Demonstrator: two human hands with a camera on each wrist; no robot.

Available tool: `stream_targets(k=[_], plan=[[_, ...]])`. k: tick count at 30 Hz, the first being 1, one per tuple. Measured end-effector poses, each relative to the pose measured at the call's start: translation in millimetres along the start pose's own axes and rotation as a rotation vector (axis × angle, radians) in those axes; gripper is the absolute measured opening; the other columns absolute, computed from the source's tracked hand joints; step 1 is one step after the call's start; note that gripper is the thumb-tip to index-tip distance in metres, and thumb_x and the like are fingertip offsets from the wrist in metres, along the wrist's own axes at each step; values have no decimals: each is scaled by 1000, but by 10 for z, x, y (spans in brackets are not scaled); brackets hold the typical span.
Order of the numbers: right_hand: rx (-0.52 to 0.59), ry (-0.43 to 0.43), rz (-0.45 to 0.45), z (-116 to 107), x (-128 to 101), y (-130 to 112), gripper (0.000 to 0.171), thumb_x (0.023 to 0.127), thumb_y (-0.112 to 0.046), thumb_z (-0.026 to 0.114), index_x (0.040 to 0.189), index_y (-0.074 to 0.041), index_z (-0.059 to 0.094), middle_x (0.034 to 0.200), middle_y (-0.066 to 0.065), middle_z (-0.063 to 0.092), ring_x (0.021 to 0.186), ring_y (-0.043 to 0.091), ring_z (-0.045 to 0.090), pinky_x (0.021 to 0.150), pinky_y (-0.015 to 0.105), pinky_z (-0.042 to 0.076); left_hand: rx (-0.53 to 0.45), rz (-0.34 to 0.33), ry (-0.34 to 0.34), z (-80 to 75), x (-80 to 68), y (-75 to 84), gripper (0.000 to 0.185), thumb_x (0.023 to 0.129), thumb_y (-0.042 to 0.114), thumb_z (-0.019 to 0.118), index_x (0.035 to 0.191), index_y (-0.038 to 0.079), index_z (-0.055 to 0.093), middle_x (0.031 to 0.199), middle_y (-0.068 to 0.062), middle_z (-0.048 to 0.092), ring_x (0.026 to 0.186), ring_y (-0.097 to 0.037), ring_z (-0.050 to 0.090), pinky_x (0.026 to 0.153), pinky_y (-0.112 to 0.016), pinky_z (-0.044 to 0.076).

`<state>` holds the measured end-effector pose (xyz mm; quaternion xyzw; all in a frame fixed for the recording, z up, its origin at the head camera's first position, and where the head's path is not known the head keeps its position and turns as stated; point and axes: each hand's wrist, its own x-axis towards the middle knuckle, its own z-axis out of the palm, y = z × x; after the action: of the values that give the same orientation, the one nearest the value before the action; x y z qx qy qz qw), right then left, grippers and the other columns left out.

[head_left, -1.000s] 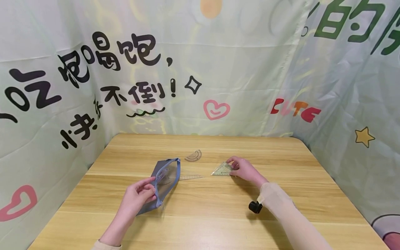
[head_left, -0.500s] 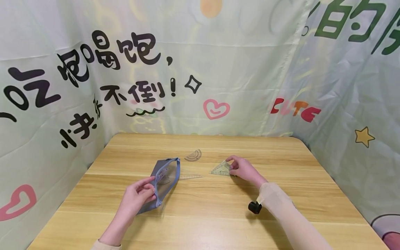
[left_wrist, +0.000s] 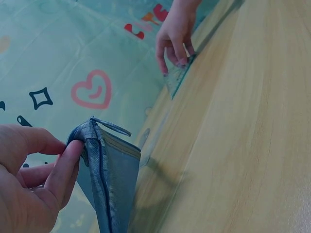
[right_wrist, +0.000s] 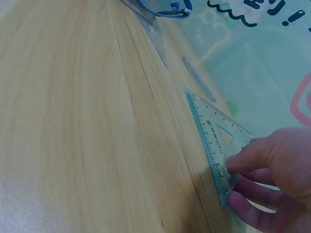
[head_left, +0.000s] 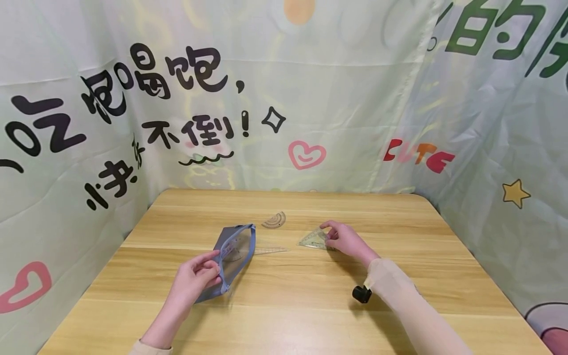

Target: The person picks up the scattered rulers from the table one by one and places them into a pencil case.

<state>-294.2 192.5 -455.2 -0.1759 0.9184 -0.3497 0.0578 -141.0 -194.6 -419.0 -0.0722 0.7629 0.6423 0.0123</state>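
My left hand (head_left: 195, 278) pinches the near edge of a blue zip pouch (left_wrist: 119, 179) between thumb and fingers. The pouch's mouth gapes to the right, and faint printed marks show through or inside it. To the right, my right hand (head_left: 349, 241) holds a clear green-tinted set square (right_wrist: 209, 126) at its right end, thumb on its face and fingers behind. In the right wrist view it appears tilted up off the table. A clear protractor (head_left: 274, 220) lies behind, between the two hands. Beside the pouch's mouth lies a second clear piece, pointed like a set square (right_wrist: 156, 43).
The wooden table (head_left: 284, 315) reaches back to a printed cloth (head_left: 346, 113) that hangs on the far side and both flanks. A small black camera (head_left: 362, 294) hangs at the right wrist.
The set square has shifted very slightly to the left and tilted a little in my right hand. My left hand and the pouch have stayed in place.
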Motion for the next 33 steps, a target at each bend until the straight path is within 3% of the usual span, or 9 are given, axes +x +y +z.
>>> stream_targets(k=[8,17,33], plan=[[98,-5,-4,27,5,-33,40,88,2,67,126,-1,58,95,14,64,76,16,62,58,25,57,-7,-12,4,7,12,12,47,93,2,61,139,-3,52,93,-4,58,80,-4,63,77,-21,62],[144,-27,-8,60,16,-103,54,88,4,66,139,-1,49,93,15,60,68,16,59,56,28,57,-11,-16,9,8,16,16,47,92,1,61,138,-3,52,93,-3,57,80,-4,63,77,-21,62],[163,15,19,84,3,-159,41,91,3,60,131,-3,56,90,15,67,65,16,63,55,29,59,-11,-24,7,10,6,12,49,91,0,61,139,-3,51,95,-3,58,80,-4,62,77,-20,62]])
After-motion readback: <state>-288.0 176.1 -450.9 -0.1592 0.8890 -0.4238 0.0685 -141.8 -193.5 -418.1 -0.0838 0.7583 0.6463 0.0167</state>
